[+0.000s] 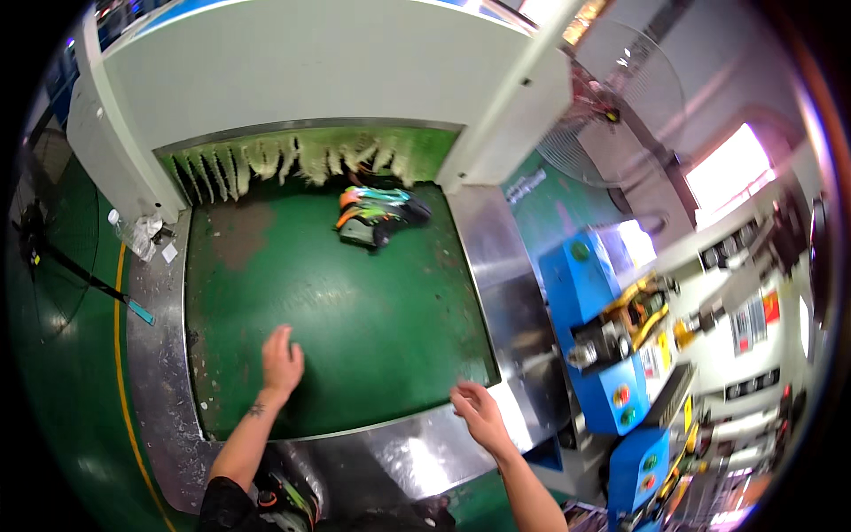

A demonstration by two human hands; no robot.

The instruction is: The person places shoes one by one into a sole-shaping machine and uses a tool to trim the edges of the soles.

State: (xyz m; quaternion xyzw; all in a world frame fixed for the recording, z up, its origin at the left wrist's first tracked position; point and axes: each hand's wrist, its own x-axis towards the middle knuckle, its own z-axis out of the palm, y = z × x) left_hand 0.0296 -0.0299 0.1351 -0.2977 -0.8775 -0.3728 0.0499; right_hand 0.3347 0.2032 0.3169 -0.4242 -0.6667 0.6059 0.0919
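Observation:
My left hand (pixel 282 359) hovers above the near part of a green conveyor belt (pixel 328 306). Its fingers are loosely stretched and hold nothing. Over the belt's near right corner is my right hand (pixel 477 413), empty too, with its fingers slightly bent and apart. Farther off, beyond both hands, a black shoe with orange, green and light blue parts (pixel 381 213) lies on the belt, close to the fringed curtain (pixel 292 160). Whether a second shoe lies with it I cannot tell. Another dark shoe with orange and green (pixel 288 505) shows low down beside my left forearm, partly cut off.
A metal frame (pixel 417 465) borders the belt, below a white machine housing (pixel 310 71). A plastic bottle (pixel 115 219) and crumpled wrap lie on the left rim. Blue machines with buttons (pixel 585 284) stand at the right. Fans stand on both sides, including a large one (pixel 612 102).

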